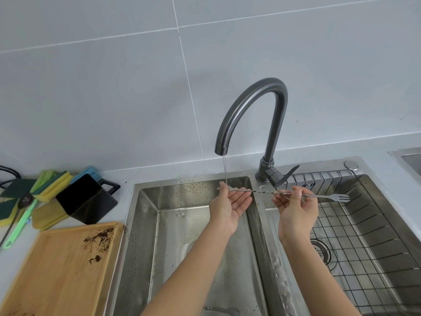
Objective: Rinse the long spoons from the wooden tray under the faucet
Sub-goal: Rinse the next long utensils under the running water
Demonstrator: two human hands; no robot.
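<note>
A long twisted metal spoon (262,191) with a fork end at the right lies level above the sink divider. My right hand (297,207) pinches its shaft near the middle. My left hand (230,205) holds the left end in its fingertips, palm up, right under the thin stream from the dark faucet (250,106). The wooden tray (61,272) sits at the lower left with dark coffee grounds on it and no spoons. Another long spoon (222,310) lies on the floor of the left sink basin (148,224).
The right basin holds a wire rack (373,242) over a drain. The faucet lever (286,176) points right. On the counter at left stand a black container (85,199), several sponges (51,181) and a green-handled brush (19,224).
</note>
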